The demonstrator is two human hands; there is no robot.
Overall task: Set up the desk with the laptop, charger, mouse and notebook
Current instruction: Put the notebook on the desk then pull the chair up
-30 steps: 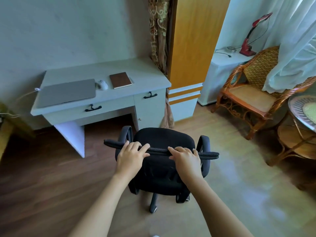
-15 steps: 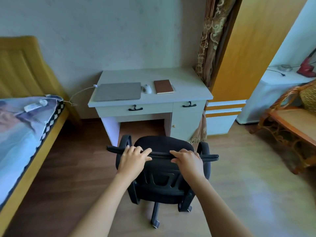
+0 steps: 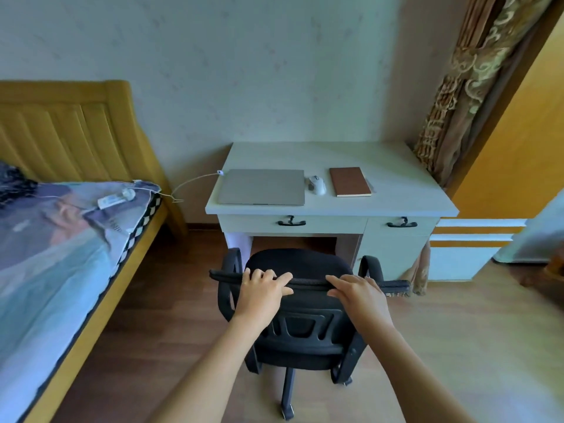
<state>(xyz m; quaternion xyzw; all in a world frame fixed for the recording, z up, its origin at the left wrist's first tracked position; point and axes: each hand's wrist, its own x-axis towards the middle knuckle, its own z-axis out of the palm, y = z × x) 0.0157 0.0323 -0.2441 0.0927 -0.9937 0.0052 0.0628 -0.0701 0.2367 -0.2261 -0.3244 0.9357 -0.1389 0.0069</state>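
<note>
Three things lie on the pale counter (image 3: 396, 190): closed laptop (image 3: 262, 187) left of the mouse (image 3: 316, 184), notebook (image 3: 349, 181) right of it, charger cable (image 3: 195, 181) trailing left toward the bed (image 3: 61, 254). Left hand (image 3: 261, 288) and right hand (image 3: 360, 293) each curl a grip over the black chair (image 3: 300, 325) back, before the counter.

We count one desk (image 3: 396, 206), and on it one closed laptop (image 3: 262, 187) toward the left edge, one mouse (image 3: 316, 184) and one notebook (image 3: 349, 181). One charger cable (image 3: 195, 180) leaves the left edge. The front edge carries two drawer handles (image 3: 291, 222). We see one chair (image 3: 300, 300), one bed (image 3: 61, 239) and two hands (image 3: 262, 288).
</note>
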